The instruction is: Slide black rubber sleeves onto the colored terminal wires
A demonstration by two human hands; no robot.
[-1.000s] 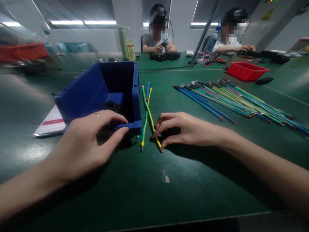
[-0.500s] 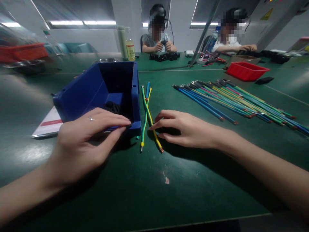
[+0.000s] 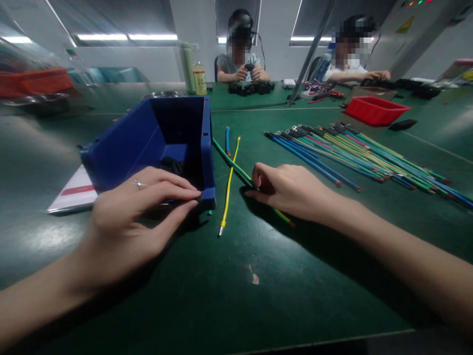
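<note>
My right hand [image 3: 283, 187] pinches a green-and-yellow cable [image 3: 236, 167] at mid-length. Its copper end [image 3: 291, 224] sticks out below the hand, and the far end reaches the bin's side. Under it lies a second yellow-and-green cable [image 3: 228, 190] with a metal tip toward me. A short blue cable [image 3: 227, 140] rests just beyond. At the front corner of a blue plastic bin [image 3: 209, 148], my left hand [image 3: 155, 207] is closed, thumb against fingers, on a small black piece [image 3: 198, 196] mostly hidden by the fingertips. More black pieces [image 3: 172, 165] lie inside the bin.
To the right, many cables [image 3: 354, 153] with black-sleeved ends lie in a slanted row. Behind them stands a red tray [image 3: 377, 111]. A paper sheet [image 3: 74, 192] sticks out under the bin. A bottle [image 3: 199, 76] and two people are across the table.
My right hand has closed on the green-and-yellow cable and shifted it right, swinging its near end outward. The cable beneath has turned slightly. My left hand has barely moved.
</note>
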